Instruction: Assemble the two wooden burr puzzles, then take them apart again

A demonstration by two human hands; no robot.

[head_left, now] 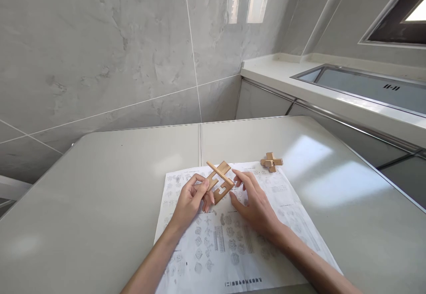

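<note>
My left hand [194,196] grips notched wooden puzzle pieces [222,190] between thumb and fingers, above the printed sheet. Flat slotted pieces are joined with a thin piece [220,173] that crosses them at a slant. Just to the right, my right hand [254,201] has its thumb and fingers spread apart around the side of the puzzle. Its fingertips are close to the wood; whether they touch it I cannot tell. Part of the pieces is hidden behind the left fingers.
The paper sheet [213,267] with printed puzzle diagrams lies on a pale table [100,205]. An assembled wooden cross puzzle [272,162] rests at the sheet's far right corner. Behind stands a grey tiled wall [133,41]; a counter [266,70] with a sink [366,85] is at the right.
</note>
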